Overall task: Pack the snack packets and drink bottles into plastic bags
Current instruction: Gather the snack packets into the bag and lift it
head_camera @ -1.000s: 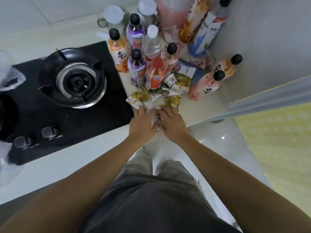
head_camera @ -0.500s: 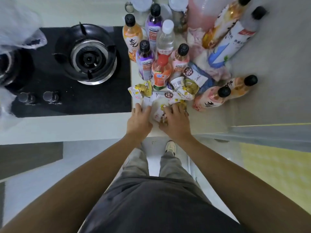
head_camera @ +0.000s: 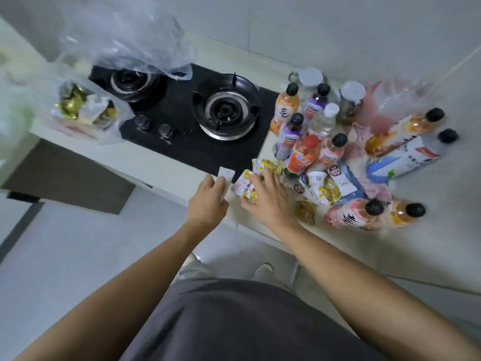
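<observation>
While the left hand [head_camera: 208,204] pinched a white packet [head_camera: 226,181] at the counter [head_camera: 161,165] edge, the right hand [head_camera: 268,196] gripped a yellow packet [head_camera: 244,187] just beside the bottles [head_camera: 302,155].

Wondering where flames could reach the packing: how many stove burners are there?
2. The right burner sits beside the bottles; the left burner lies partly under a plastic bag.

Both forearms are bare, no sleeves, watch or rings showing. A dark grey shirt [head_camera: 234,321] covers the torso, with pale trousers [head_camera: 192,272] (mostly hidden) and light shoes [head_camera: 264,268] below.
</observation>
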### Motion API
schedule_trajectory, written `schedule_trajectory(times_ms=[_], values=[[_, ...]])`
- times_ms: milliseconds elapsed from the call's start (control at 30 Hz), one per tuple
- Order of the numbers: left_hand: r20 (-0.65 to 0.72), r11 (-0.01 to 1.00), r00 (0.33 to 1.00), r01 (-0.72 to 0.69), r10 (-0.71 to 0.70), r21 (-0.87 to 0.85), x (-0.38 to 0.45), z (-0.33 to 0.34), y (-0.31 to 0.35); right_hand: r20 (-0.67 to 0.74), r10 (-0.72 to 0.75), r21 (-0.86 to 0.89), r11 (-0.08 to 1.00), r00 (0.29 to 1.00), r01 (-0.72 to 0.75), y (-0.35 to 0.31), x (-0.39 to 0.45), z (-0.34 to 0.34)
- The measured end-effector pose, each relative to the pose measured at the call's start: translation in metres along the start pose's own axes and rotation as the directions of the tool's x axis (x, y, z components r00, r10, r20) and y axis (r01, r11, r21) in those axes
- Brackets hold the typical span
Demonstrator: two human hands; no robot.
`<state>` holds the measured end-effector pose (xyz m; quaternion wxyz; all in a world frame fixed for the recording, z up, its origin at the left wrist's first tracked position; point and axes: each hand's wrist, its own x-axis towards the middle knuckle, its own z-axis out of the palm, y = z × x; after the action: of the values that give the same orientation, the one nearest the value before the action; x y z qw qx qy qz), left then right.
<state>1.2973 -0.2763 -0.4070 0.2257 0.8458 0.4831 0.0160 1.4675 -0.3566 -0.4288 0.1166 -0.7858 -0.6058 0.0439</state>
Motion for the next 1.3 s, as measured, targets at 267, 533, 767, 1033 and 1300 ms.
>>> schedule_trajectory(times_ms=[267,533,767,1033,1300], values=[[-0.204,0.978,0.957,0.199,-0.207,-0.06,-0.011,-0.084,-0.132,0.017,-0.223,0.047,0.974,0.975,0.222,-0.149,0.091,0.014],[-0.277,0.951,0.91,0.289,-0.307,-0.107,-0.035,-0.16,-0.309,0.03,-0.214,0.152,0.967,0.976,0.207,-0.329,0.163,0.062],[-0.26,0.946,0.911,0.293,-0.32,-0.14,0.005,-0.221,-0.395,0.028,-0.212,0.182,0.962,0.977,0.203,-0.415,0.212,0.093],[-0.179,0.965,0.95,0.237,-0.254,-0.111,0.107,-0.256,-0.456,-0.013,-0.064,0.222,0.973,0.998,0.065,-0.447,0.323,0.13],[-0.043,0.981,0.981,0.189,-0.191,-0.039,0.226,-0.294,-0.495,0.057,0.052,0.152,0.986,0.997,-0.061,-0.469,0.411,0.147]])
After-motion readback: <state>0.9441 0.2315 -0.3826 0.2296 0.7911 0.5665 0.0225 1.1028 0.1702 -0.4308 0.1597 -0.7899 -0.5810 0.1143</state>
